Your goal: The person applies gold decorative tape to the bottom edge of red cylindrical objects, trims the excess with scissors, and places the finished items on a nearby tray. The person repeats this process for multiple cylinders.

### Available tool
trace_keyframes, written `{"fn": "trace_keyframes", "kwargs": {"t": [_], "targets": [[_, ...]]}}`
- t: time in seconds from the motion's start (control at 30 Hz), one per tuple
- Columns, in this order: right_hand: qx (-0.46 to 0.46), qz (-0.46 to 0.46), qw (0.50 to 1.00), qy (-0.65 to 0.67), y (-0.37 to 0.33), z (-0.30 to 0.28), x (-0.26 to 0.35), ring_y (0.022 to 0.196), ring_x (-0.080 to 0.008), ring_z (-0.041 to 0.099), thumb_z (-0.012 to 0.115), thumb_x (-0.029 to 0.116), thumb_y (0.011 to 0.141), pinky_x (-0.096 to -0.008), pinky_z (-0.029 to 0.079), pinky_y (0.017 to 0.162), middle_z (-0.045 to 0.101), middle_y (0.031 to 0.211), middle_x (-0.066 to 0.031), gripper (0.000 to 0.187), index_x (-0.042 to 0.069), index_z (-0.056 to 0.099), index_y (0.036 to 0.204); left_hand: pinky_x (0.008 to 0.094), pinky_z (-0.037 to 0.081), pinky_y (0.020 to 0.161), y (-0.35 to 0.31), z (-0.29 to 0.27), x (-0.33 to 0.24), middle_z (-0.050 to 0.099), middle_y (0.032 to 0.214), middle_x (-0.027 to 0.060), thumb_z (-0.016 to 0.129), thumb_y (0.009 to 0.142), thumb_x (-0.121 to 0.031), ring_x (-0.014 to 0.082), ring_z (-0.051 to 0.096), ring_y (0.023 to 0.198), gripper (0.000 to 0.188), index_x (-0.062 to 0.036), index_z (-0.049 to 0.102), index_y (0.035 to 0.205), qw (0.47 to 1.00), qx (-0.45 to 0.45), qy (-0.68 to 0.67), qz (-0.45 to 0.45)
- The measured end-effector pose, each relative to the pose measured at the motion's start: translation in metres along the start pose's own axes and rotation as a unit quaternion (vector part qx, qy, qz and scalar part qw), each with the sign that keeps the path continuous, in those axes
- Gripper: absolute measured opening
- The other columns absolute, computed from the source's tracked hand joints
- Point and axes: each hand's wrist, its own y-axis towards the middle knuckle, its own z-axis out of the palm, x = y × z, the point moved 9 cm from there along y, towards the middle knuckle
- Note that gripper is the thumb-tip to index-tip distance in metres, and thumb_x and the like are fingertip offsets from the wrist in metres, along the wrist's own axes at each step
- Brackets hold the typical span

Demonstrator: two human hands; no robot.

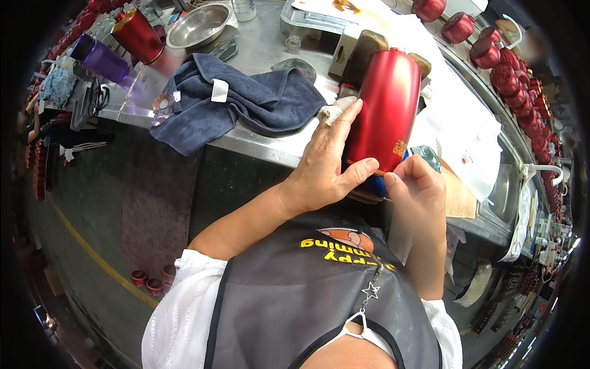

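Note:
My left hand [326, 163] lies flat along the left side of a red metal cylinder [387, 107], a bottle body resting tilted against the edge of the steel workbench [258, 144]. One finger wears a white bandage. My right hand [415, 184] is curled at the cylinder's lower end, fingertips pinched near a small orange sticker [399, 149]. What it pinches is too small to tell. A dark brown pad [364, 55] sits behind the cylinder's top.
A dark blue cloth [233, 101] lies on the bench to the left. Beyond it stand a steel bowl [198, 26], a red bottle [136, 35] and a purple bottle [98, 58]. Several red lids [510, 80] line the right side, next to white paper [455, 117].

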Motion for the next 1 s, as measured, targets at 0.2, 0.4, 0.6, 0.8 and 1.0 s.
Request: {"fn": "trace_keyframes", "kwargs": {"t": [0.2,0.4,0.6,0.8,1.0], "targets": [[-0.016,-0.05,0.999,-0.004,0.001,0.0,0.002,0.062,-0.0039,0.049,0.072,0.0,0.088,-0.0222,0.04,0.056,0.058,0.069,0.0011,0.015,0.0,0.059,0.081,0.049,0.031,0.118,0.0,-0.001,-0.001,0.041,0.148,0.0347,0.075,0.091,-0.039,0.0482,0.041,0.138,0.093,0.0089,0.028,0.154,1.0,0.0,0.018,0.009],[-0.027,-0.079,0.996,-0.023,0.001,-0.001,0.005,0.058,-0.004,0.049,0.074,0.001,0.087,-0.0228,0.04,0.053,0.059,0.065,-0.0005,0.016,-0.001,0.06,0.08,0.0494,0.029,0.119,0.001,0.001,-0.002,0.041,0.148,0.0348,0.076,0.089,-0.039,0.0483,0.04,0.138,0.095,0.0091,0.027,0.155,0.999,0.003,0.032,0.011],[-0.017,-0.051,0.998,-0.027,0.0,0.001,0.007,0.065,-0.0046,0.047,0.071,-0.001,0.088,-0.0228,0.039,0.058,0.055,0.07,0.0026,0.015,0.001,0.059,0.08,0.0497,0.029,0.119,-0.001,0.001,-0.001,0.039,0.149,0.0351,0.075,0.089,-0.039,0.0485,0.039,0.139,0.095,0.0088,0.026,0.155,0.999,0.008,0.038,0.008],[-0.013,-0.025,0.999,-0.02,-0.001,0.001,0.005,0.068,-0.0046,0.047,0.069,0.001,0.089,-0.022,0.039,0.061,0.055,0.073,0.004,0.014,0.002,0.058,0.08,0.0478,0.027,0.12,0.0,-0.001,0.001,0.039,0.151,0.034,0.066,0.098,-0.037,0.0473,0.038,0.141,0.082,0.0088,0.029,0.155,0.999,0.008,-0.03,-0.013],[-0.02,-0.064,0.998,-0.015,0.0,0.001,0.009,0.061,-0.0044,0.05,0.071,0.001,0.088,-0.0224,0.04,0.056,0.058,0.068,0.0007,0.015,0.0,0.059,0.08,0.0472,0.027,0.121,0.0,-0.004,-0.001,0.038,0.154,0.0334,0.058,0.104,-0.037,0.0457,0.036,0.145,0.074,0.0094,0.03,0.154,1.0,0.017,-0.017,-0.012]]}}
